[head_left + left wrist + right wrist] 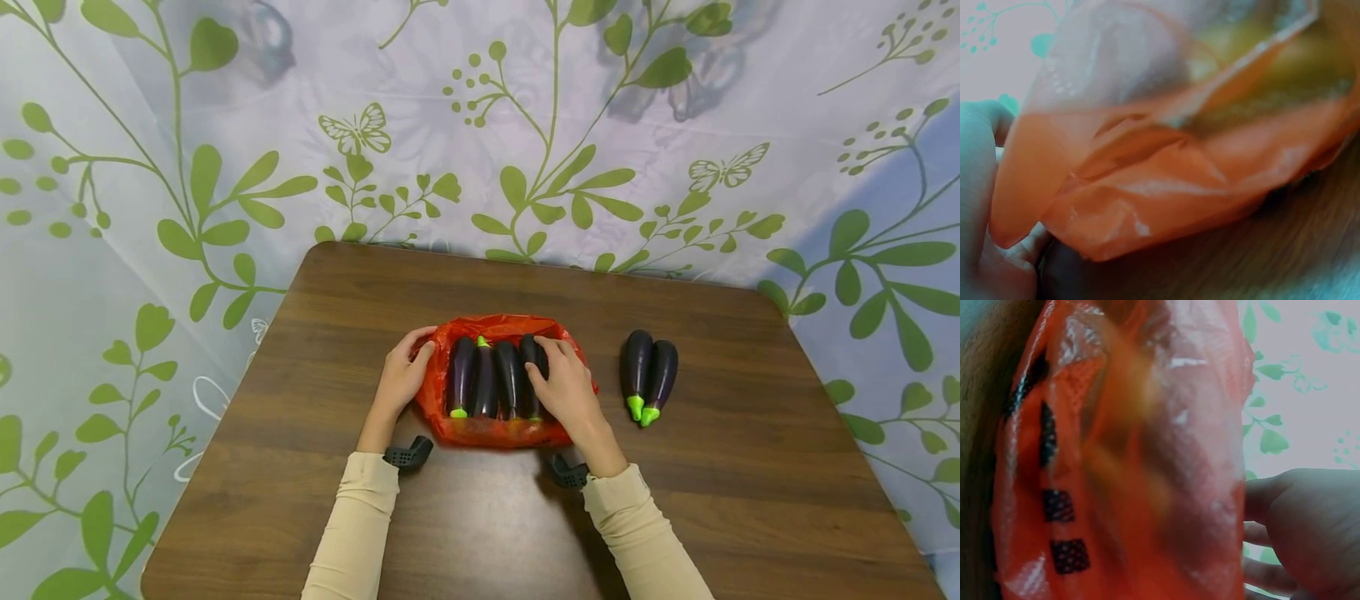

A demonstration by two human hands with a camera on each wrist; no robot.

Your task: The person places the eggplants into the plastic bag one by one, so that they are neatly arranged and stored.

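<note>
A red plastic bag (480, 432) lies on the table with its mouth spread, and several eggplants (508, 379) sit side by side inside it. My left hand (401, 375) holds the bag's left rim, thumb and fingers on either side of the plastic; the left wrist view shows the bag wall (1147, 206) close up. My right hand (566, 387) reaches over the right rim and grips the rightmost eggplant (529, 350) in the bag. In the right wrist view the bag's printed side (1122, 487) hides the fingertips of the right hand (1310, 531).
Two more eggplants (649, 375) lie together on the table to the right of the bag, green stems toward me. The brown wooden table (480, 533) ends at the back against a leaf-patterned cloth (420, 108). Each wrist wears a dark camera mount (408, 454).
</note>
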